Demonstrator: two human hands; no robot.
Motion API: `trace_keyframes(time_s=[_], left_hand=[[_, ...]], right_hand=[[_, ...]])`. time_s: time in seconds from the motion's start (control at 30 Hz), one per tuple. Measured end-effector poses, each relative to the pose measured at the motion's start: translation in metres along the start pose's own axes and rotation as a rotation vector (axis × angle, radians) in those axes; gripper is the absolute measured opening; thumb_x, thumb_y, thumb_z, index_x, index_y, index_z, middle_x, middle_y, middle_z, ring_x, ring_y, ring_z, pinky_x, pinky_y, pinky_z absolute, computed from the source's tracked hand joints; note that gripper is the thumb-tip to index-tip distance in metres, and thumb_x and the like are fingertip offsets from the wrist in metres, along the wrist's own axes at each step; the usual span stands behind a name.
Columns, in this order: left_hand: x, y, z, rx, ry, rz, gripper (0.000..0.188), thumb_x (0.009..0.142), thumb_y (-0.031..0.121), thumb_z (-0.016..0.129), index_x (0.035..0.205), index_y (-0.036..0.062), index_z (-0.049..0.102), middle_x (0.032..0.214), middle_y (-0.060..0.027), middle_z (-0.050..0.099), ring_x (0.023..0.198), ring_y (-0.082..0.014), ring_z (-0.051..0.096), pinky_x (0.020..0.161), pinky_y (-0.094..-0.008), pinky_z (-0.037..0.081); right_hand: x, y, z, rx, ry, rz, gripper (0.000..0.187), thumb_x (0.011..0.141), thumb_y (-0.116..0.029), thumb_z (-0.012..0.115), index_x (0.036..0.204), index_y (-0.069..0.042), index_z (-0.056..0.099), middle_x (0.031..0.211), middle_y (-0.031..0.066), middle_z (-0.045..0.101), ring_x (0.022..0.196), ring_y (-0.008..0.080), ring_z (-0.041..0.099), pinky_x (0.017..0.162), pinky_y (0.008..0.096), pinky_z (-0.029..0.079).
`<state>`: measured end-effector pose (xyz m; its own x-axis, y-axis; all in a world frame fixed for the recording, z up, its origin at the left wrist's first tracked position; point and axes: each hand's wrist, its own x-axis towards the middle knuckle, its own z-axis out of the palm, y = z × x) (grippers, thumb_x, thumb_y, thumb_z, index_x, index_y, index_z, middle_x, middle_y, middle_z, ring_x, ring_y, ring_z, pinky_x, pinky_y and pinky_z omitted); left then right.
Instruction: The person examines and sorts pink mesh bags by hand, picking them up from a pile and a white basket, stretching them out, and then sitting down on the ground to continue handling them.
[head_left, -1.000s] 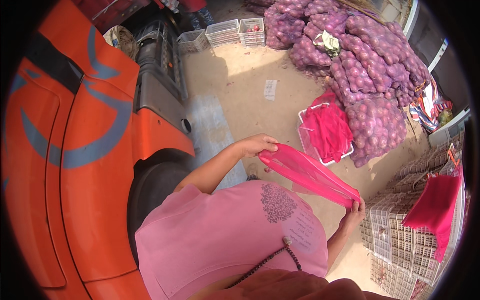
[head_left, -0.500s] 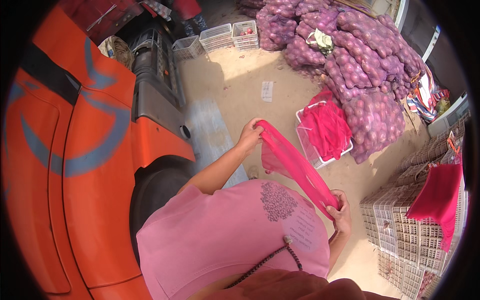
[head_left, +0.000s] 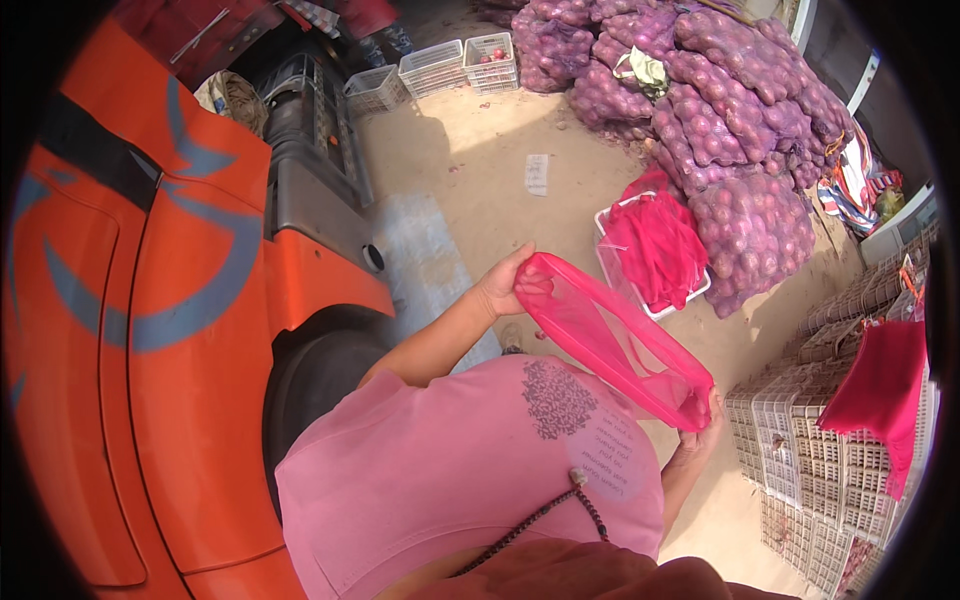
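Note:
Between my hands a bright pink mesh bag [head_left: 610, 325] is stretched, its mouth spread into a long loop in front of my pink shirt. My left hand [head_left: 508, 282] holds the far left end, and some of its fingers show through the mesh. At the near right end my right hand [head_left: 704, 430] grips the rim, with part of its fingers hidden by the fabric. Just beyond the bag stands a white plastic crate [head_left: 688, 298] heaped with more pink mesh bags [head_left: 655, 250].
Purple net sacks of onions [head_left: 750, 235] are piled at the far right. An orange vehicle [head_left: 200, 400] fills the left side. Stacked crates [head_left: 800, 440] stand at right with a pink cloth [head_left: 880, 390] over them. Several white crates [head_left: 432, 72] line the back; a paper [head_left: 537, 175] lies on the floor.
The bag's mouth has widened from a narrow folded band to a loop. My right hand has shifted slightly right and turned; my left hand has moved a little, with fingers now behind the mesh.

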<state>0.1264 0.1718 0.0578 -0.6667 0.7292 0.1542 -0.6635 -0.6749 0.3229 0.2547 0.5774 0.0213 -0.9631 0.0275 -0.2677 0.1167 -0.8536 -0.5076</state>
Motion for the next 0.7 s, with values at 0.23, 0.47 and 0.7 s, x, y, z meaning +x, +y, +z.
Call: trace_keyframes(time_s=[0.23, 0.47, 0.7], left_hand=[[0.01, 0.02, 0.02, 0.68, 0.748, 0.309, 0.012, 0.091, 0.015, 0.054, 0.102, 0.0101, 0.052, 0.096, -0.0032, 0.058, 0.096, -0.0178, 0.058, 0.083, -0.0362, 0.049], [0.002, 0.009, -0.011, 0.355, 0.894, 0.353, 0.02, 0.091, 0.01, 0.051, 0.111, 0.007, 0.049, 0.099, -0.0055, 0.056, 0.083, -0.0139, 0.056, 0.08, -0.0363, 0.051], [0.007, 0.003, 0.032, 1.318, 0.626, -0.377, 0.023, 0.093, 0.024, 0.054, 0.082, 0.005, 0.059, 0.067, 0.0022, 0.053, 0.055, -0.0057, 0.041, 0.047, -0.0227, 0.036]], right_hand=[[-0.024, 0.009, 0.062, -0.486, -0.284, 0.09, 0.036, 0.079, -0.024, 0.069, 0.1, 0.002, 0.057, 0.079, 0.0064, 0.061, 0.072, 0.0139, 0.058, 0.066, 0.0255, 0.046], [-0.007, 0.019, 0.038, -1.374, -0.038, 0.003, 0.017, 0.084, -0.001, 0.055, 0.101, -0.002, 0.057, 0.081, 0.0077, 0.059, 0.072, 0.0124, 0.054, 0.065, 0.0265, 0.043], [0.015, 0.004, -0.016, -0.357, 0.169, -0.306, 0.026, 0.084, 0.0, 0.052, 0.11, 0.001, 0.053, 0.098, 0.012, 0.06, 0.088, 0.0207, 0.059, 0.08, 0.031, 0.049]])
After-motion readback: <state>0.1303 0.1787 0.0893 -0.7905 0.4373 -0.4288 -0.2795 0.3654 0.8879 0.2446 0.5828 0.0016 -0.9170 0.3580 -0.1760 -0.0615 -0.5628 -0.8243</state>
